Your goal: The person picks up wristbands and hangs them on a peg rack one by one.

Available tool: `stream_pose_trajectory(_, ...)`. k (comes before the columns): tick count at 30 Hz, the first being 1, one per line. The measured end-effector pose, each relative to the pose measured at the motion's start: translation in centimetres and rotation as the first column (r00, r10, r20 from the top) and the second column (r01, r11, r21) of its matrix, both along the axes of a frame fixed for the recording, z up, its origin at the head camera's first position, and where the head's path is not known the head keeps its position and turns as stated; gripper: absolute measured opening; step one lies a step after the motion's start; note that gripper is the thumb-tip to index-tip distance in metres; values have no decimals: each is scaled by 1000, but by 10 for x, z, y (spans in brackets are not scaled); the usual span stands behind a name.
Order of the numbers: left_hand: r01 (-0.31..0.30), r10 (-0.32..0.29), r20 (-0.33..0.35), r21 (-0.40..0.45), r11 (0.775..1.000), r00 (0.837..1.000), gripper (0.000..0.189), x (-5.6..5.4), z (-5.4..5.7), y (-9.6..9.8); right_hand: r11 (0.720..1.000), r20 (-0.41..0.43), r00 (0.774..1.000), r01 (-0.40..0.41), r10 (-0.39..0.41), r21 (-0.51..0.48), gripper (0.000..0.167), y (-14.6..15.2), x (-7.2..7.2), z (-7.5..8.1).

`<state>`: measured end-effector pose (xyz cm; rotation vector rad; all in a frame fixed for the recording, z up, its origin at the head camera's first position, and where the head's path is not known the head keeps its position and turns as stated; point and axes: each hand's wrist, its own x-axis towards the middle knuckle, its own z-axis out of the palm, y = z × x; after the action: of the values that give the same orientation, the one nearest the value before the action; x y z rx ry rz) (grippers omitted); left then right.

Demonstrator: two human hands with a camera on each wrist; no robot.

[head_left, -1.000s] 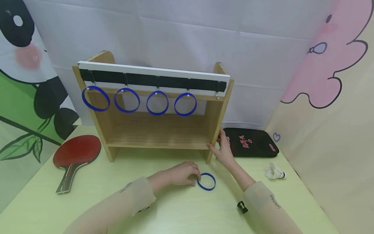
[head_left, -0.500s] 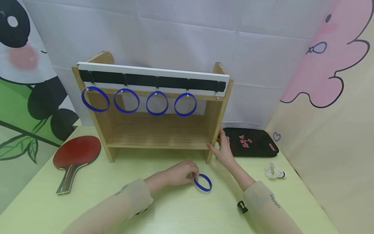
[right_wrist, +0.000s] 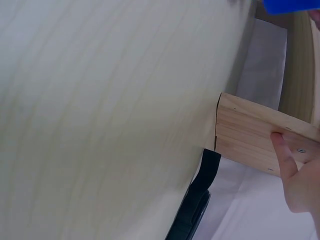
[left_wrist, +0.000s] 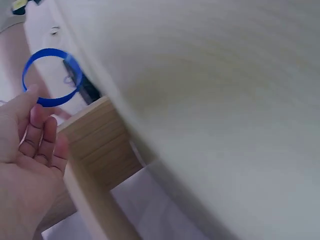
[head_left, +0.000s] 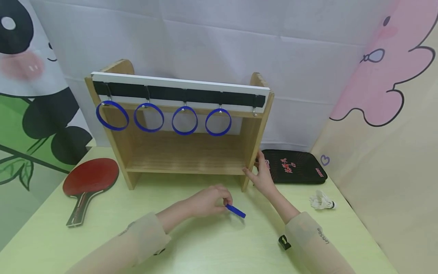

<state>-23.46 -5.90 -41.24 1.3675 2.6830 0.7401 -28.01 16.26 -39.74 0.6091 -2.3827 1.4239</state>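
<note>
Between thumb and fingers, my left hand pinches a blue ring, seen edge-on and raised over the table in the head view. The left wrist view shows the same ring as a full circle at the thumb tip. My right hand rests against the right side panel of the wooden rack, thumb at its front edge. Several blue rings hang from hooks along the black strip at the rack's top. The rightmost hook bears no ring.
A red table tennis bat lies left of the rack. To the right are a black zip case and a white shuttlecock. A small black object sits near the right sleeve. A pale cloth hangs behind the rack.
The left hand has picked the blue ring up off the table, tilting it from flat to edge-on and drawing it slightly left. The right hand stays at the rack.
</note>
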Motion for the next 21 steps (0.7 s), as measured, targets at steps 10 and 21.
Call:
stream_pose_trajectory(10,-107,107,0,53,993,994,11,19,47,-12,1000,-4,1000,13,-13,-2,81,7,-19,-22)
stream_pose_trajectory(21,-153,174,-69,231,961,982,15,33,110,-21,1000,-25,1000,-1,1,-5,82,7,-18,-23)
